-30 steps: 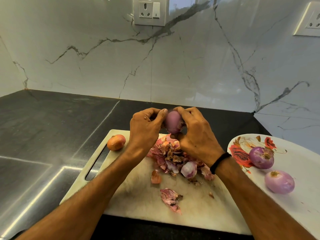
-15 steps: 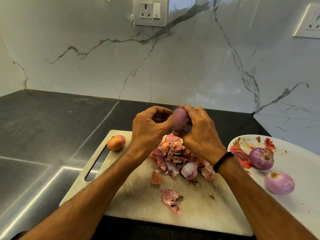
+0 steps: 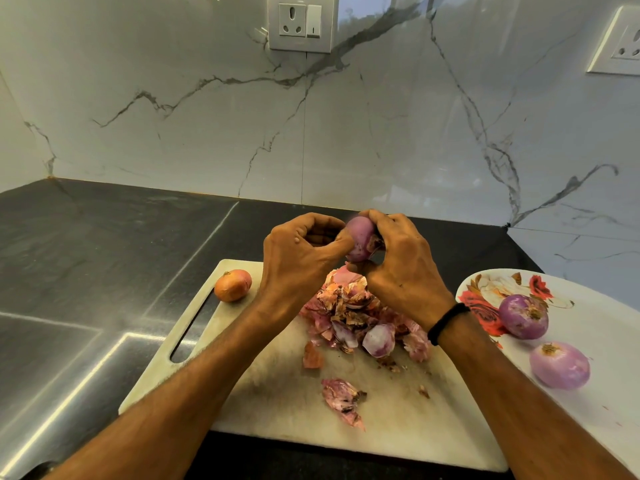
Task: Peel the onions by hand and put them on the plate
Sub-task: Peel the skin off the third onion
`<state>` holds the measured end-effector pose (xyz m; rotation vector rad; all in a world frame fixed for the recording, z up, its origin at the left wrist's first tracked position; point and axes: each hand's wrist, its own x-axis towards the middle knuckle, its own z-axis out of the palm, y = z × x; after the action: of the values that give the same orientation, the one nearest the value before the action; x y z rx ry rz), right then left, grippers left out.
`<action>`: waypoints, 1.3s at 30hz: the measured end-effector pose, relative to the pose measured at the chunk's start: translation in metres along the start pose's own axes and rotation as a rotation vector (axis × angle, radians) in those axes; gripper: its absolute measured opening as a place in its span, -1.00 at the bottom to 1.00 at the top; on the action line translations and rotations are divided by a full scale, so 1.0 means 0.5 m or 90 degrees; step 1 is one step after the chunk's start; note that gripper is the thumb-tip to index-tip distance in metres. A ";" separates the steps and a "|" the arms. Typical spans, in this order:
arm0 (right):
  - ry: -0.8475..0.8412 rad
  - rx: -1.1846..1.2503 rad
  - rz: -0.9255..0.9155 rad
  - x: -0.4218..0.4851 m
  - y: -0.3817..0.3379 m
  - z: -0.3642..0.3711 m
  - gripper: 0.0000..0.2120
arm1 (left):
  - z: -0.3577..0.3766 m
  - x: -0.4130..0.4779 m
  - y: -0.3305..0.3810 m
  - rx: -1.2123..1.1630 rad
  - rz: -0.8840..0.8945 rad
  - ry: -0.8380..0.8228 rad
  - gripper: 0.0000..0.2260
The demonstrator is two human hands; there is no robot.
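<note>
Both our hands hold the onion [image 3: 360, 235] over the peels [image 3: 349, 306]: left hand [image 3: 298, 261] fingers grip its left flank, right hand [image 3: 403, 271] fingers pinch loose skin [image 3: 375, 243] on the side nearer the plate [image 3: 595, 327].

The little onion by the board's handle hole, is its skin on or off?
On. The onion wears dry orange-brown skin all over, with no purple showing, and lies on the cutting board.
</note>
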<state>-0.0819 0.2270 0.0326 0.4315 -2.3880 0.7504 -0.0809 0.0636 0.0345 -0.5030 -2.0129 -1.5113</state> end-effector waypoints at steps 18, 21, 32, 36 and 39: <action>-0.017 0.100 0.054 0.005 -0.012 -0.009 -0.29 | -0.002 0.002 0.005 -0.162 -0.117 -0.018 -0.88; -0.014 0.109 0.063 0.006 -0.009 -0.010 -0.30 | -0.002 0.002 0.009 -0.181 -0.111 -0.042 -0.85; -0.012 0.061 0.034 0.003 0.001 -0.002 -0.30 | -0.003 0.002 0.005 -0.171 -0.111 -0.050 -0.78; -0.010 0.036 0.015 0.000 0.000 -0.003 -0.32 | -0.004 0.004 0.005 -0.198 -0.149 -0.061 -0.81; -0.013 0.014 -0.004 -0.001 0.002 -0.003 -0.33 | -0.004 0.005 0.005 -0.227 -0.183 -0.061 -0.82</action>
<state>-0.0814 0.2286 0.0331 0.4583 -2.3973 0.7741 -0.0809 0.0625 0.0385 -0.4440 -1.9570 -2.0775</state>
